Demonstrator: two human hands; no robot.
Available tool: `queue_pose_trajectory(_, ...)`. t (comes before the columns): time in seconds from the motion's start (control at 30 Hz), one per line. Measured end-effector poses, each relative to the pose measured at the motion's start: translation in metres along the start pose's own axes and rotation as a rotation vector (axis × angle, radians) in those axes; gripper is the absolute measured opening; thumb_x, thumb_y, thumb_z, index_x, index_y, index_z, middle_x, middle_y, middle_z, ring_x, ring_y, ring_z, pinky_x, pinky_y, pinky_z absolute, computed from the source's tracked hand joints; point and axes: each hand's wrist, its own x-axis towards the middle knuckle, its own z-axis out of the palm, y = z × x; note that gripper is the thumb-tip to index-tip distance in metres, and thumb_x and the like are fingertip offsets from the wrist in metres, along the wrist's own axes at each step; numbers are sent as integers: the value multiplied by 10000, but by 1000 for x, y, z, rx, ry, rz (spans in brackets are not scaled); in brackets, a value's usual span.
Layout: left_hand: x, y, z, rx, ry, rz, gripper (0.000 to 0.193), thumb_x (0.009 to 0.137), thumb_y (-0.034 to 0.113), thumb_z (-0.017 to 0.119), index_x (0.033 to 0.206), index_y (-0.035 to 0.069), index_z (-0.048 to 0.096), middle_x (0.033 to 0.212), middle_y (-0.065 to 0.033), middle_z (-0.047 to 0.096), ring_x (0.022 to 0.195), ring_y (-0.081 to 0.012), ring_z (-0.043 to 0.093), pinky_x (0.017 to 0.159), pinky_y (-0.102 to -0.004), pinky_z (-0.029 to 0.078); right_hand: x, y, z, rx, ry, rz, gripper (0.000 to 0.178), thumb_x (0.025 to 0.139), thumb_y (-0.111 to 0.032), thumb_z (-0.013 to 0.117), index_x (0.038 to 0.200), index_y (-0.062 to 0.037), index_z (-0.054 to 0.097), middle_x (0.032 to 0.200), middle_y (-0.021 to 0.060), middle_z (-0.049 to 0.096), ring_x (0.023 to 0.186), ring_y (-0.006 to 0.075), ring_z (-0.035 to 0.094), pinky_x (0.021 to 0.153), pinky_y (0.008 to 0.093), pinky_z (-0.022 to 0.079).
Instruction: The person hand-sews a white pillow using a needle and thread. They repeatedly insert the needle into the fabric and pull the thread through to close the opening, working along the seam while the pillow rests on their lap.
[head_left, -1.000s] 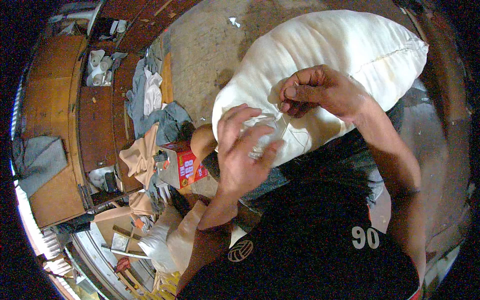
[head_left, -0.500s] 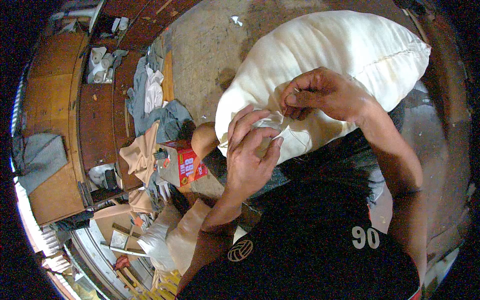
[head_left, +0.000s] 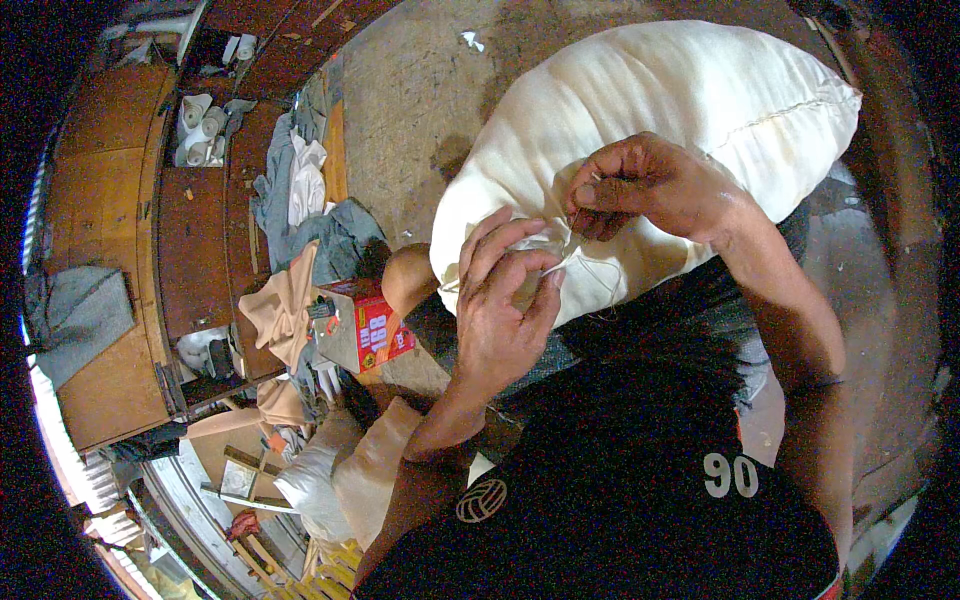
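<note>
A large, plump cream cushion (head_left: 620,95) lies across my lap, its stitched seam showing at the far right end. My left hand (head_left: 503,305) is closed on the cushion's near left edge, bunching the fabric between thumb and fingers. Just right of it, my right hand (head_left: 655,190) hovers over the cushion in a pinch. A pale thread (head_left: 600,266) loops over the fabric near the left fingertips and runs up toward the pinch. Whether a needle sits in the right fingers is too small to tell.
A red box (head_left: 372,328) stands left of my knee. Grey and white cloths (head_left: 345,240) lie on the floor beyond it. Wooden cabinets (head_left: 105,190) with rolls on a shelf line the left side. A pale stuffed bag (head_left: 370,465) rests near my left elbow.
My right hand has shifted slightly right, away from the left fingertips. The thread's loop on the cushion has changed shape. My left hand keeps its grip, moved only slightly.
</note>
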Motion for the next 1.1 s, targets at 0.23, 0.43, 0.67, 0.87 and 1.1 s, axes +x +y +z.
queue_pose_trajectory(0.23,0,-1,6,18,27,11,152,784,43,722,918,82,660,1220,-79,609,1268,-347,495,1077,-461,381,1,2,-3,37,-82,30,271,961,-289,661,986,-22,699,869,40,718,782,136,686,749,302,568)
queue_pose_trajectory(0.43,-4,-9,20,30,103,76,188,765,49,736,929,107,666,1205,-64,618,1239,-328,521,1059,-484,380,5,11,-2,59,-92,55,252,959,-277,663,970,-26,683,856,47,716,749,142,698,706,288,583)
queue_pose_trajectory(0.67,-6,-13,20,182,180,357,202,728,101,762,904,160,683,1160,-10,665,1181,-295,566,1009,-492,376,4,-5,4,45,4,189,197,962,-236,655,957,-40,670,825,35,704,710,142,699,659,271,581)
queue_pose_trajectory(0.87,-23,19,-20,-6,25,292,151,718,93,769,828,176,708,1105,-11,685,1115,-282,595,884,-420,445,9,7,1,-169,70,61,227,976,-249,640,992,-24,665,766,12,660,663,105,642,613,258,532)
queue_pose_trajectory(1.1,-53,43,-93,-758,92,398,345,598,42,851,902,166,745,964,-55,700,819,-261,682,607,-399,526,-21,-25,47,-792,539,-389,213,967,-160,625,1062,27,658,909,143,698,823,221,682,734,324,534)
